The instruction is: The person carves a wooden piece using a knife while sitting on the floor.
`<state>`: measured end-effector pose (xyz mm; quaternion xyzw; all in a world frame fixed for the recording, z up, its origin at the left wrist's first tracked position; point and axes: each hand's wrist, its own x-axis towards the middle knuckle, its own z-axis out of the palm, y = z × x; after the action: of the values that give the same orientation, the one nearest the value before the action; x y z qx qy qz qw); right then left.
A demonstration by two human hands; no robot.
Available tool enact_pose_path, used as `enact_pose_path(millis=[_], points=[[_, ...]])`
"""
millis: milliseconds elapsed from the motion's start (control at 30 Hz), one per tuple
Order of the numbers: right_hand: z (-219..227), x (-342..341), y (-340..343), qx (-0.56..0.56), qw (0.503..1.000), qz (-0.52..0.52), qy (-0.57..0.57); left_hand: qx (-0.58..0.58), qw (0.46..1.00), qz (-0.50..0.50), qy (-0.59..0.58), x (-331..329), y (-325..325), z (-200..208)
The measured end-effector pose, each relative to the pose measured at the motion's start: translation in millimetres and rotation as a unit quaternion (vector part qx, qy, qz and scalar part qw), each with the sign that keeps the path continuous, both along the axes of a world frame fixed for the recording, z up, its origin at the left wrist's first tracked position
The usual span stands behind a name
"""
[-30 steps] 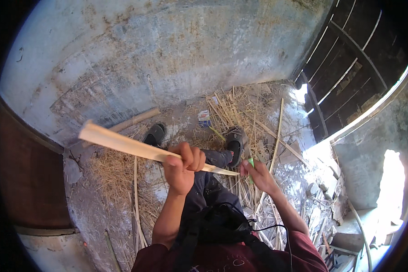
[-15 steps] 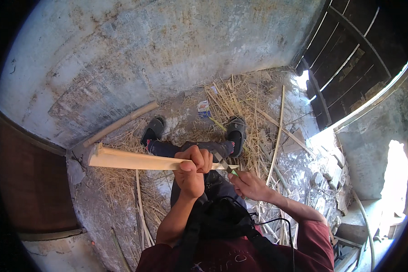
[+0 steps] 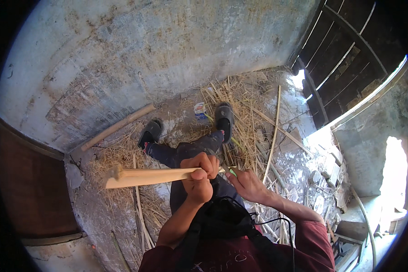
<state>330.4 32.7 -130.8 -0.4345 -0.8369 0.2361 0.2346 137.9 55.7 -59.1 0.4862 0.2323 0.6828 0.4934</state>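
Note:
A pale split bamboo piece (image 3: 145, 177) reaches out to the left from my hands, its thick end with a knot at the far left. My left hand (image 3: 199, 177) is closed round its narrower right part, the thumb lying along the near side. Just to the right, my right hand (image 3: 250, 185) is closed on a knife (image 3: 226, 168). A bit of green shows at the knife by my fingers. Its blade is beside the right end of the bamboo, close to my left hand; whether it touches is hard to see.
Bamboo shavings and thin strips (image 3: 240, 120) litter the floor. A long bamboo pole (image 3: 118, 127) lies by the stained wall (image 3: 145, 54). A small printed packet (image 3: 200, 110) lies between my shoes. Rubble (image 3: 328, 172) is heaped on the right, below dark boards (image 3: 349, 59).
The bamboo's thick end has swung nearer and to the right, and the piece has turned a little. Both hands have stayed close together. My right foot has shifted left and away.

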Motion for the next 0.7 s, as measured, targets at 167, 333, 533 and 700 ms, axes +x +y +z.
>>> enact_pose_path(millis=[167, 333, 533, 700], points=[[-1, -1, 10, -0.104, 0.994, -0.037, 0.001, -0.003, 1.0, 0.02, -0.007, 5, 2, 1], [6, 0, 17, -0.11, 0.993, -0.03, 0.004, -0.011, 1.0, 0.016, -0.008, 3, 7, -1], [-32, 17, 21, -0.159, 0.984, -0.036, -0.073, -0.017, 1.0, 0.002, -0.004, 1, 6, -3], [6, 7, 19, -0.097, 0.995, 0.014, -0.011, -0.023, 1.0, 0.011, -0.008, 0, 7, -6]])
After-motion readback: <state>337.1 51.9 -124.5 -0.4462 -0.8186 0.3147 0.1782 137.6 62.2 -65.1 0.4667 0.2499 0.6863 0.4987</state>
